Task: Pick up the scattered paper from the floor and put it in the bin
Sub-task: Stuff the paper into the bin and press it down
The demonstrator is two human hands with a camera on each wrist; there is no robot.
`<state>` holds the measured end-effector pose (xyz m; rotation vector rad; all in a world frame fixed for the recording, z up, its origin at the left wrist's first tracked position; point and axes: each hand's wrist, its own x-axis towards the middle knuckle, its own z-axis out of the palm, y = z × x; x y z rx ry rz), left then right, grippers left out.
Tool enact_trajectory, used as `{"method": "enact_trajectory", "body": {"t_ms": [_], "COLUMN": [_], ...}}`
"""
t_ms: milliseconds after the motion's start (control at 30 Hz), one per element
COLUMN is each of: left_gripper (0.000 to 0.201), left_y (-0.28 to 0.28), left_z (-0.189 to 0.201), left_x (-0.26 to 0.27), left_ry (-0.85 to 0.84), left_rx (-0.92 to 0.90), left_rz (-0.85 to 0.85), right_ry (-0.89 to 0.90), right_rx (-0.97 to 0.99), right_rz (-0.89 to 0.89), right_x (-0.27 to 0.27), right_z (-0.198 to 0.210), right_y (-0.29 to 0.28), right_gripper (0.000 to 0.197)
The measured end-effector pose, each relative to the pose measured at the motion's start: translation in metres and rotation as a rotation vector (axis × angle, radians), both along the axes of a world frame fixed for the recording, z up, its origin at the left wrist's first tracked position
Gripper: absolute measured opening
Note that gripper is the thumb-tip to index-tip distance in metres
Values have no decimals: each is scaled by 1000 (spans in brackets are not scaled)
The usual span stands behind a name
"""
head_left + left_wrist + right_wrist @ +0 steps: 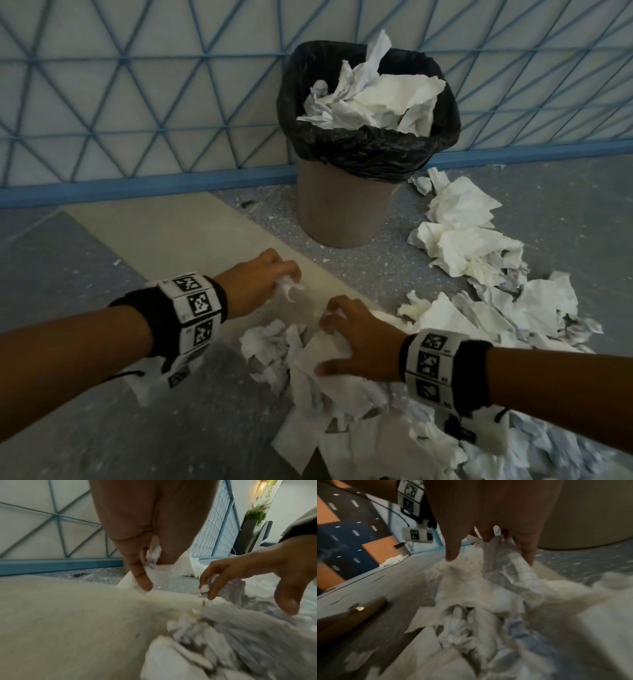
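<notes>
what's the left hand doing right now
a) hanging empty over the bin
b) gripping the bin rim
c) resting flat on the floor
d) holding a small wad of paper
d: the left hand has its fingers curled round a small crumpled wad of paper, low over the floor and well short of the bin.

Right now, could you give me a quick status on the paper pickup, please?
Left hand grips a paper wad. Right hand grabbing floor paper. Bin heaped full; more may spill.
</notes>
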<state>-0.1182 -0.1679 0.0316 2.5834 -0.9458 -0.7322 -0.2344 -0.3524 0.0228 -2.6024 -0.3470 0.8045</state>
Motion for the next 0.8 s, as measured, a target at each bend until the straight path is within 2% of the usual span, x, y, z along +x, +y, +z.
{"method": "enact_trajectory", "body": {"t_ms": [33,100,167,233,367,467,567,667,767,800], "left_gripper": [42,49,65,72,50,39,39,42,65,65], "left_y": [9,22,30,30,26,20,15,16,17,15], "left_z": [-6,-21,-36,-42,-42,-33,6,73,152,173], "left_x": [-6,-18,-29,-39,-52,-40,-15,14,33,37], "left_ry": [34,152,231,223,102,102,99,111,172,183], "left_rx": [30,115,253,379,382,296,132,33,-203,-297], "left_rz": [-20,-138,-257,-339,-376,-271,-131,-118,-50,-5], "right_ry": [7,23,20,-12,-26,-114,-339,-592,-779,-834], "right_rx": [-79,-223,-261,-250,-202,-86,130,275,374,399], "right_rz": [73,165,172,171,138,57,-26,-97,-225,-282], "right_x": [-4,-6,-1,7,19,25,33,47,64,72], "right_z": [-5,-19,-29,-33,-32,-8,44,108,170,188], "right_y": [6,13,13,8,-8,-11,-7,-7,-16,-22], "right_gripper": [74,73,60,46,42,40,30,23,28,31]}}
